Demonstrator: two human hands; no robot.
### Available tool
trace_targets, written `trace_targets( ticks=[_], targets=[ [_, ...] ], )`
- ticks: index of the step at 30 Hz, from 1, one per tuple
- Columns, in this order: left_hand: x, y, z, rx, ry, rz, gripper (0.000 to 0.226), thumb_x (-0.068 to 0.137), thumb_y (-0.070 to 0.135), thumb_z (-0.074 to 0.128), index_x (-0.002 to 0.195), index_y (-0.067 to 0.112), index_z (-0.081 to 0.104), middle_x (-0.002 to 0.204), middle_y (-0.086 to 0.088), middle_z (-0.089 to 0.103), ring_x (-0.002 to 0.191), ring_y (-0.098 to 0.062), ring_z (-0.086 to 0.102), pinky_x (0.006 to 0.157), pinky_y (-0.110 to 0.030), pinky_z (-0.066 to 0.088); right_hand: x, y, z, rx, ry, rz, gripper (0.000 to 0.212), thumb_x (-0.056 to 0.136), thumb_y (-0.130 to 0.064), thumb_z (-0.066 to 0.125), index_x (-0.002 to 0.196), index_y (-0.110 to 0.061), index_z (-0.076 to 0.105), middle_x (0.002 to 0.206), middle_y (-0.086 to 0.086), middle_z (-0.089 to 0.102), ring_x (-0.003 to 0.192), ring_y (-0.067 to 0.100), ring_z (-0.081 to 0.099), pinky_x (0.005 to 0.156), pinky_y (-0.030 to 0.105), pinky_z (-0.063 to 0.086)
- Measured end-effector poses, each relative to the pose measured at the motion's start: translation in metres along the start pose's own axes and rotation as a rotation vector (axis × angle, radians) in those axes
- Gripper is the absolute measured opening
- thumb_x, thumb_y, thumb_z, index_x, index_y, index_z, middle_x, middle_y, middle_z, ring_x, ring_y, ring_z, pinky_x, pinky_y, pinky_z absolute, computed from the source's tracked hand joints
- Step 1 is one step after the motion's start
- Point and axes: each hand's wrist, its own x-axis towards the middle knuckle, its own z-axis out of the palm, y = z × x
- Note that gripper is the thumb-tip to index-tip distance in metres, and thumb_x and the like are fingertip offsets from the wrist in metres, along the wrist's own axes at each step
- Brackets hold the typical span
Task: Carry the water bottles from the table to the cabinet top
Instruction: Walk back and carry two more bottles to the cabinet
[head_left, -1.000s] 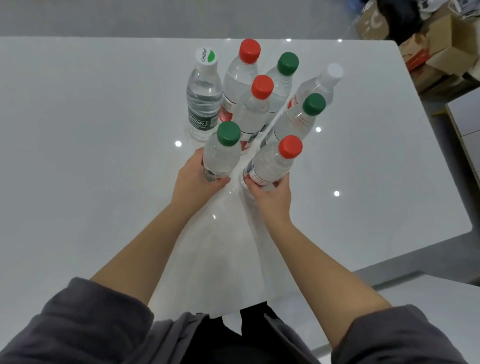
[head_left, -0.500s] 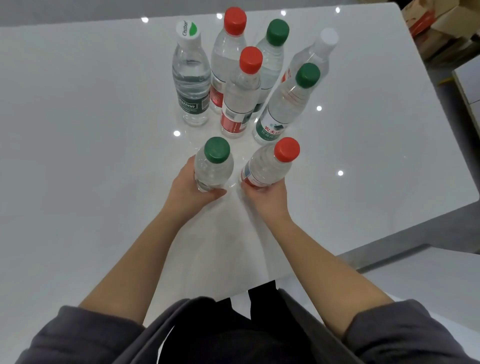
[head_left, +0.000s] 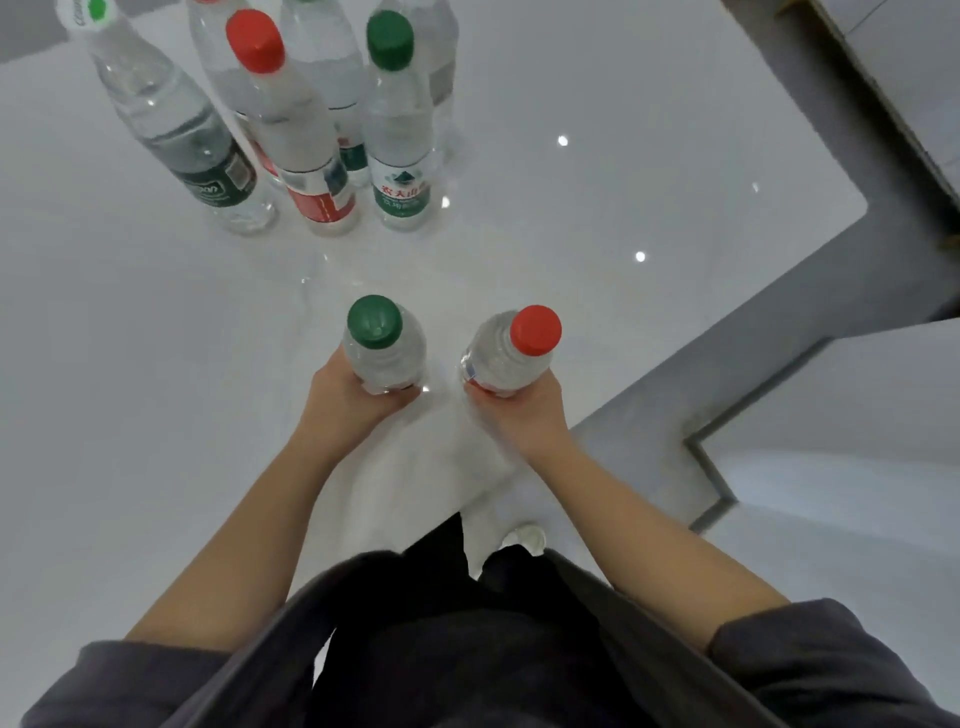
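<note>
**Two bottles up, carry under way**

Left hand (head_left: 353, 400) wrapped round the green-capped bottle (head_left: 382, 343), gripping low on the body. Right hand (head_left: 519, 410) clamped the same way on the red-capped bottle (head_left: 511, 348), cap tipped a touch to the right. Both held near the body, side by side but not touching, apparently clear of the white table (head_left: 130, 364) — though from straight above, hard to be sure the bases are off the surface.

Back on the table, well apart from the hands: a cluster waiting its turn. White-capped bottle with the dark green label (head_left: 182, 135) on the left, red-capped bottle with a red label (head_left: 296, 135) just beside it, green-capped bottle with a green label (head_left: 397, 135) to the right, and at least two more tucked behind, caps cut off by the top edge.

Step in hand, by the look of it: first pair picked, transport leg just begun. Only a small share of the job done, most of the stock untouched.

Next move: turn away from the table toward the cabinet top, probably the pale surface at lower right (head_left: 857, 441), though not certain from here. Firm grips on slick, full plastic, bottles kept upright, then set down standing with room left for the rest. Then back for the next pair.
</note>
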Motion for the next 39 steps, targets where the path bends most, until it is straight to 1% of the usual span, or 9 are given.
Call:
trace_targets(
  ticks=[3,9,12,15,20,25,31,35,39],
  targets=[
    [-0.008,0.015,0.036,0.062,-0.127,0.055,0.038,0.072,0.021,0.082,0.103,0.019,0.060,0.090,0.012,0.062,0.086,-0.010,0.061,0.074,-0.026,0.046,-0.017,0.023,-0.031,-0.013,0.061,0.042,0.049,0.071,-0.038,0.080,0.113,-0.022,0.062,0.102,-0.010,0.069,0.092,0.003,0.065,0.078,0.019,0.050],
    [-0.041,0.043,0.123,0.083,-0.337,0.184,0.045,0.074,0.018,0.081,0.114,0.019,0.060,0.095,0.021,0.062,0.083,0.011,0.059,0.068,-0.008,0.042,-0.073,0.082,-0.104,0.201,0.177,0.082,0.042,0.076,-0.019,0.083,0.112,-0.008,0.064,0.100,-0.001,0.071,0.087,-0.005,0.066,0.073,0.010,0.049],
    [-0.070,0.048,0.165,0.065,-0.458,0.202,0.049,0.073,0.021,0.082,0.118,0.019,0.060,0.102,0.015,0.067,0.091,0.011,0.061,0.079,-0.014,0.049,-0.109,0.119,-0.141,0.206,0.287,0.132,0.043,0.072,-0.026,0.084,0.107,-0.011,0.064,0.094,-0.003,0.071,0.081,-0.001,0.066,0.071,0.018,0.049],
    [-0.101,0.046,0.207,0.074,-0.554,0.217,0.057,0.067,0.033,0.084,0.119,0.020,0.061,0.108,0.011,0.069,0.100,0.002,0.064,0.090,-0.026,0.053,-0.148,0.152,-0.178,0.248,0.411,0.164,0.037,0.073,-0.012,0.083,0.105,-0.019,0.064,0.093,-0.013,0.070,0.084,-0.007,0.066,0.074,0.011,0.049],
    [-0.133,0.083,0.256,0.137,-0.728,0.311,0.057,0.061,0.042,0.082,0.111,0.020,0.064,0.103,0.011,0.072,0.098,-0.002,0.066,0.091,-0.031,0.054,-0.191,0.172,-0.233,0.296,0.594,0.166,0.046,0.074,-0.012,0.083,0.108,-0.032,0.060,0.098,-0.020,0.069,0.090,-0.006,0.066,0.077,0.011,0.052],
    [-0.139,0.168,0.291,0.128,-0.837,0.479,0.055,0.070,0.022,0.085,0.117,0.023,0.058,0.106,0.013,0.069,0.096,0.000,0.066,0.083,-0.020,0.052,-0.205,0.149,-0.286,0.432,0.842,0.131,0.052,0.071,-0.013,0.084,0.114,-0.025,0.057,0.100,-0.013,0.071,0.090,0.000,0.068,0.076,0.016,0.053],
    [-0.157,0.301,0.312,-0.022,-0.916,0.711,0.050,0.074,0.004,0.080,0.108,0.029,0.054,0.101,0.013,0.067,0.082,0.013,0.063,0.069,-0.006,0.047,-0.216,0.080,-0.372,0.494,1.092,-0.067,0.051,0.072,-0.013,0.083,0.103,-0.038,0.052,0.100,-0.018,0.067,0.087,-0.003,0.066,0.082,0.026,0.056],
    [-0.177,0.382,0.309,-0.145,-0.921,0.860,0.048,0.072,0.000,0.079,0.100,0.031,0.056,0.097,0.013,0.069,0.080,0.007,0.065,0.068,-0.009,0.049,-0.227,0.026,-0.424,0.511,1.152,-0.223,0.053,0.073,-0.012,0.083,0.117,-0.028,0.056,0.107,-0.009,0.070,0.091,0.003,0.068,0.078,0.026,0.056],
    [-0.194,0.449,0.297,-0.247,-0.935,0.956,0.047,0.073,0.002,0.079,0.100,0.032,0.056,0.103,0.007,0.069,0.093,-0.007,0.066,0.076,-0.020,0.049,-0.239,-0.031,-0.468,0.481,1.147,-0.339,0.051,0.074,-0.012,0.082,0.113,-0.033,0.056,0.106,-0.010,0.070,0.091,0.004,0.068,0.073,0.023,0.055]
  ],
)
